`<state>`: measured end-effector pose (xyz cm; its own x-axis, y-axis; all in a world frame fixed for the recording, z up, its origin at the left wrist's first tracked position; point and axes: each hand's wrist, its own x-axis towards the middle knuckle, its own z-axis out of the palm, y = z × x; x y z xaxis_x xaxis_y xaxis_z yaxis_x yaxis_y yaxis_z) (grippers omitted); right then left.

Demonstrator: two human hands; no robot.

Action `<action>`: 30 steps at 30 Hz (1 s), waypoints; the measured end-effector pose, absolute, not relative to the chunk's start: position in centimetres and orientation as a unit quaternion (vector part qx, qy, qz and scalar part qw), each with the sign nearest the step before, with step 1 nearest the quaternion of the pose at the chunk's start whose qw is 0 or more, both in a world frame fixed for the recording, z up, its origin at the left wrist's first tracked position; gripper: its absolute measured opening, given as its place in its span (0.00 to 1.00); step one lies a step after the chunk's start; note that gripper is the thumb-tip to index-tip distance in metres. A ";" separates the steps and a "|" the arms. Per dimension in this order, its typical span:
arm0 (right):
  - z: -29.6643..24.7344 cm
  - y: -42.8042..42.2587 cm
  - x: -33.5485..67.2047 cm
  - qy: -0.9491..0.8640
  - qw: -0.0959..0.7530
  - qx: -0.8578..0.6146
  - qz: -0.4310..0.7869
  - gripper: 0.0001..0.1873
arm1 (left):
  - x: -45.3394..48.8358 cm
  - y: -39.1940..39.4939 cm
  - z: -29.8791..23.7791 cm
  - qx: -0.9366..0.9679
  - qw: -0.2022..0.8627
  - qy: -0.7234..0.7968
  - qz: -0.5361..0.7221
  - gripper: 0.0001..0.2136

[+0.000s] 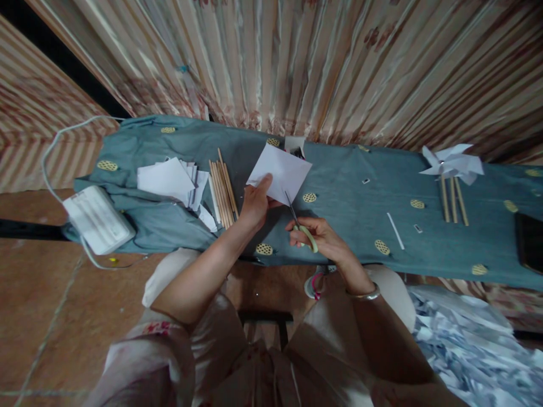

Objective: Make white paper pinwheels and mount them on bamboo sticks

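My left hand (255,203) grips a white square of paper (282,169) by its lower left side, thumb on top. The sheet is held up over the cloth with one corner towards the curtain. In my right hand (316,234) is a pair of scissors (306,236) with pale green handles, fingers through the loops. Their blades point up and left and meet the paper's lower right edge. Whether they have cut into it I cannot tell. Just left of my left hand lies a bundle of wooden sticks (221,189).
A stack of white paper pieces (169,180) lies left of the sticks, near a white power strip (99,219). Paper pinwheels on sticks (453,167) lie at the right, with a dark phone-like object (530,243) beyond. Paper scraps (479,339) heap below. A small box (296,147) stands behind.
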<state>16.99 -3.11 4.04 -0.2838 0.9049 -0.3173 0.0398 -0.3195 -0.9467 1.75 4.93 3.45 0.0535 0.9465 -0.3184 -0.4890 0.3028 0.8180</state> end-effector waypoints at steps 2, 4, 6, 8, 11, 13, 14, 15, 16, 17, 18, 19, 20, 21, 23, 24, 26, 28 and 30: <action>4.0 -3.1 17.0 -0.479 0.337 -0.491 0.645 0.24 | 1.7 4.9 3.5 0.258 0.680 0.439 0.527 0.08; 3.9 -3.1 17.0 -0.479 0.338 -0.491 0.645 0.25 | 1.7 4.9 3.5 0.256 0.681 0.441 0.526 0.09; 3.8 -3.1 17.0 -0.474 0.339 -0.494 0.645 0.25 | 1.7 4.8 3.7 0.256 0.681 0.441 0.526 0.08; 3.7 -3.1 17.0 -0.469 0.339 -0.498 0.646 0.25 | 1.8 4.7 3.8 0.257 0.678 0.443 0.527 0.07; 3.6 -3.1 17.0 -0.465 0.338 -0.500 0.648 0.24 | 1.9 4.6 3.9 0.261 0.676 0.445 0.527 0.07; 3.6 -3.1 16.9 -0.461 0.338 -0.500 0.650 0.23 | 1.9 4.6 3.9 0.262 0.677 0.443 0.527 0.08; 3.7 -3.1 16.9 -0.458 0.340 -0.500 0.651 0.23 | 1.9 4.6 3.9 0.261 0.677 0.442 0.527 0.08; 3.7 -3.1 16.8 -0.455 0.343 -0.500 0.652 0.23 | 1.9 4.6 3.9 0.259 0.677 0.442 0.527 0.09; 3.8 -3.1 16.7 -0.450 0.347 -0.500 0.654 0.23 | 1.9 4.6 3.9 0.258 0.677 0.443 0.528 0.09; 3.8 -3.1 16.7 -0.444 0.350 -0.500 0.656 0.23 | 1.8 4.6 3.8 0.256 0.678 0.444 0.527 0.09; 3.8 -3.1 16.6 -0.439 0.352 -0.500 0.658 0.23 | 1.8 4.6 3.8 0.255 0.678 0.444 0.528 0.09; 3.9 -3.1 16.6 -0.435 0.353 -0.501 0.660 0.23 | 1.8 4.7 3.8 0.253 0.678 0.444 0.529 0.08; 3.8 -3.1 16.6 -0.432 0.353 -0.501 0.662 0.23 | 1.8 4.7 3.8 0.251 0.678 0.444 0.530 0.08; 3.8 -3.1 16.6 -0.431 0.353 -0.502 0.662 0.23 | 1.8 4.7 3.8 0.250 0.678 0.443 0.530 0.07; 3.7 -3.1 16.6 -0.430 0.354 -0.504 0.661 0.22 | 1.8 4.7 3.8 0.247 0.681 0.442 0.528 0.07; 3.6 -3.1 16.6 -0.429 0.355 -0.504 0.660 0.22 | 1.7 4.7 3.8 0.246 0.684 0.441 0.526 0.08; 3.5 -3.1 16.6 -0.427 0.356 -0.505 0.660 0.22 | 1.7 4.7 3.7 0.247 0.687 0.438 0.525 0.08; 3.5 -3.0 16.6 -0.426 0.357 -0.504 0.661 0.22 | 1.6 4.7 3.6 0.248 0.686 0.435 0.528 0.09; 3.5 -3.0 16.6 -0.423 0.356 -0.504 0.663 0.22 | 1.6 4.7 3.6 0.251 0.684 0.433 0.531 0.09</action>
<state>16.63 -3.03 3.50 -0.2372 0.8995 -0.3668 -0.0457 -0.3875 -0.9207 1.57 4.71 3.56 0.0614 0.9434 -0.3258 -0.5081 0.3105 0.8034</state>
